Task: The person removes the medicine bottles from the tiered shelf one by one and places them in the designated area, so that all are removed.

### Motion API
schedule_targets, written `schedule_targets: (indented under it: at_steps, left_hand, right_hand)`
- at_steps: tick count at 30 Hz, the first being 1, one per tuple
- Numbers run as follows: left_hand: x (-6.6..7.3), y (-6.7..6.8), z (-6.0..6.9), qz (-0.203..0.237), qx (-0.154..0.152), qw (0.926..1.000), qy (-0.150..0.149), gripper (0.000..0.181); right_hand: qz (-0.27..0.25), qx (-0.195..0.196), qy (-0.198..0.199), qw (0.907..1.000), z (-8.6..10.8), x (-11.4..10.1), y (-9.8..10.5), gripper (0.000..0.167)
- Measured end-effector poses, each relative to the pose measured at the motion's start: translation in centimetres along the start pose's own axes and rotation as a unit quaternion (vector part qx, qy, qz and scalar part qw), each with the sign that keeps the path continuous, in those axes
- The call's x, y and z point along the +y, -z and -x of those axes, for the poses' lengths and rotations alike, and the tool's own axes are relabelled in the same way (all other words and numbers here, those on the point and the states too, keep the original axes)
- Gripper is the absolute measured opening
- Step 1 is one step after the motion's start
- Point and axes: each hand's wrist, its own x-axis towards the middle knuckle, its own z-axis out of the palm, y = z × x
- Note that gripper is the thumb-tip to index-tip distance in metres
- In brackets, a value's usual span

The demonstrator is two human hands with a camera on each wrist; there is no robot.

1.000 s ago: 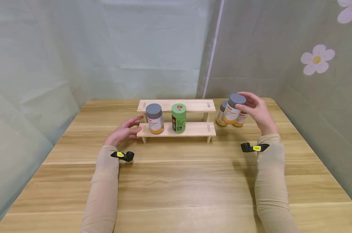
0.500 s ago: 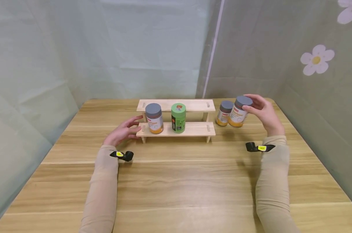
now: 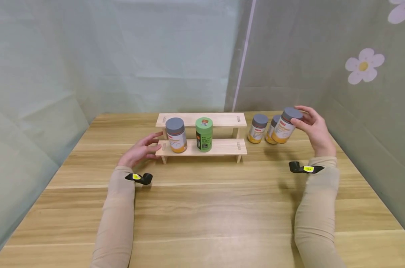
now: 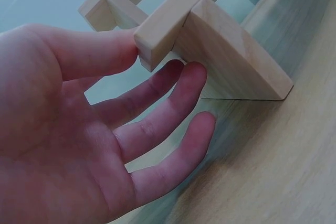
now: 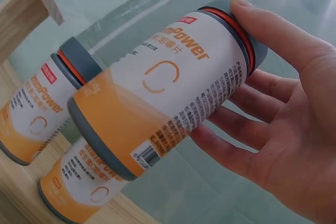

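Observation:
In the head view my right hand (image 3: 316,130) grips a supplement jar (image 3: 285,128) by its grey lid, tilted and raised off the table. The right wrist view shows the thumb on the lid of this white-and-orange jar (image 5: 168,85) and fingers behind it. Two similar jars, a left one (image 3: 257,129) and a partly covered one (image 3: 271,136), stand on the table beside it. My left hand (image 3: 140,150) is at the left end of the two-tier wooden rack (image 3: 224,147). Its thumb touches the plank's end (image 4: 152,51); the other visible fingers curve loosely near the leg.
On the rack's lower tier stand a grey-lidded jar (image 3: 176,136) and a green canister (image 3: 203,134). The upper tier (image 3: 219,118) rises behind them. A pale curtain (image 3: 148,56) hangs behind the wooden table (image 3: 202,208).
My right hand has moved right with the jar, first lowering it, then raising it again. The jar behind it shows once more. My left hand stays at the rack's end.

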Motion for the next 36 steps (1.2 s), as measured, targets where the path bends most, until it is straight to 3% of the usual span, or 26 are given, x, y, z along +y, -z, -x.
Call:
schedule_targets:
  at_steps: [5,12,20,28,36]
  left_hand:
    - [0.1,0.0,-0.1,-0.011,0.000,0.9999,0.005,0.065]
    - [0.5,0.0,-0.3,-0.013,-0.005,0.9999,0.007,0.065]
    - [0.6,-0.1,-0.1,-0.021,-0.004,0.9998,0.004,0.064]
    - [0.5,0.0,0.0,-0.027,-0.002,0.9996,0.001,0.063]
    - [0.5,0.0,-0.2,-0.028,-0.004,0.9996,0.003,0.063]
  right_hand:
    - [-0.022,0.010,0.019,0.9995,0.1,0.5,0.7,0.034]
    - [-0.035,0.011,0.031,0.9989,0.2,0.9,1.7,0.036]
    - [-0.076,0.002,0.010,0.9971,0.6,1.5,2.5,0.038]
    - [-0.057,0.028,-0.025,0.9977,0.7,2.6,3.3,0.039]
    - [-0.025,0.026,-0.002,0.9994,0.0,4.2,3.3,0.037]
